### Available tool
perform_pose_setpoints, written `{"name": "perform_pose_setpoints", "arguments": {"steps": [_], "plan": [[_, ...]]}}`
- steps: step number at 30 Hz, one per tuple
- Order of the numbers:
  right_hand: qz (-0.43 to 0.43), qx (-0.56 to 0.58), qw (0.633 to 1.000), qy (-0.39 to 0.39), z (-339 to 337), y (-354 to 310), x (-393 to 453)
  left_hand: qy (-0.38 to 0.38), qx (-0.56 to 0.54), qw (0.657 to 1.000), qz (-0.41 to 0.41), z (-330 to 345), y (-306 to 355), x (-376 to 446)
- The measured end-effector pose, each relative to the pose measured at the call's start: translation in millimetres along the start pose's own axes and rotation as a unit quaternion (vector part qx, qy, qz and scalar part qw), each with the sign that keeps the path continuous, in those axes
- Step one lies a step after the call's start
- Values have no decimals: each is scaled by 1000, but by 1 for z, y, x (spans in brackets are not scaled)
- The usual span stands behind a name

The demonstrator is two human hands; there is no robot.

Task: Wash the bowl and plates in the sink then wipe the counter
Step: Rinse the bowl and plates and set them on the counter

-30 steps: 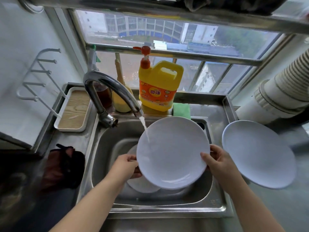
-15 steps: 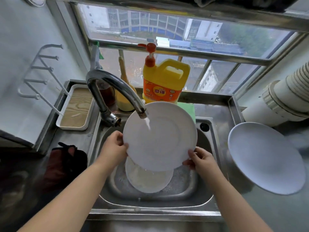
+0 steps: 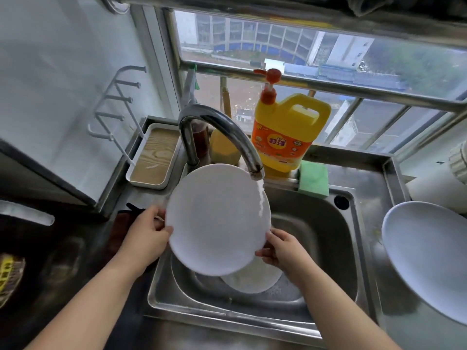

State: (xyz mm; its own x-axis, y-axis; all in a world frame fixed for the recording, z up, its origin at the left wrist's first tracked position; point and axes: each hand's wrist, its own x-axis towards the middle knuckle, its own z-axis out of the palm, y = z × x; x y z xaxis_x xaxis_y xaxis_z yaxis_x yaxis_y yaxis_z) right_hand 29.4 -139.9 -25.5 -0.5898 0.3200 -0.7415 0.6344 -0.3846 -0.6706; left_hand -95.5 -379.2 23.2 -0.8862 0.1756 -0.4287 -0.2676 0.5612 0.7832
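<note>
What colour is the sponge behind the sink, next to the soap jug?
Green. The sponge sits right of the yellow jug, clearest in the head view.

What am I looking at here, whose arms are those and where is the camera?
No machine here: these are a person's two bare arms, filmed by a wide-angle camera worn on their head, looking down at a steel sink. The left hand and right hand grip opposite edges of a white plate, tilted under water running from the tap. Below it, another plate lies in the sink. A third plate rests on the counter to the right. Behind the sink stand a yellow soap jug with a pump and a green sponge. A tray sits at the left.
</note>
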Motion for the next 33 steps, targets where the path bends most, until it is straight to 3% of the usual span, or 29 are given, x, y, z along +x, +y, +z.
{"name": "perform_pose_setpoints", "arguments": {"steps": [5, 10, 14, 17, 21, 24, 27, 33], "plan": [[89, 114, 989, 23, -11, 14, 6, -37, 34, 999, 15, 8, -10, -11], [128, 292, 946, 59, -43, 18, -2, -85, 68, 992, 64, 35, -18, -16], [130, 320, 938, 37, -63, 11, -20, -74, 98, 987, 106, 58, -14, -16], [124, 316, 940, 23, -74, 9, -28, -59, 62, 990, 115, 72, -7, -11], [97, 330, 939, 12, -84, 6, -35, -98, -134, 986, 20, 84, 4, -6], [43, 335, 941, 14, -90, 8, -38, -146, -243, 955, -82, 89, 1, -6], [7, 337, 941, 6, -97, 13, -38, -144, -333, 919, -156, 90, -3, -4], [-37, 341, 939, -25, -93, 14, -36, -205, -303, 915, -168, 89, 11, -5]]}}
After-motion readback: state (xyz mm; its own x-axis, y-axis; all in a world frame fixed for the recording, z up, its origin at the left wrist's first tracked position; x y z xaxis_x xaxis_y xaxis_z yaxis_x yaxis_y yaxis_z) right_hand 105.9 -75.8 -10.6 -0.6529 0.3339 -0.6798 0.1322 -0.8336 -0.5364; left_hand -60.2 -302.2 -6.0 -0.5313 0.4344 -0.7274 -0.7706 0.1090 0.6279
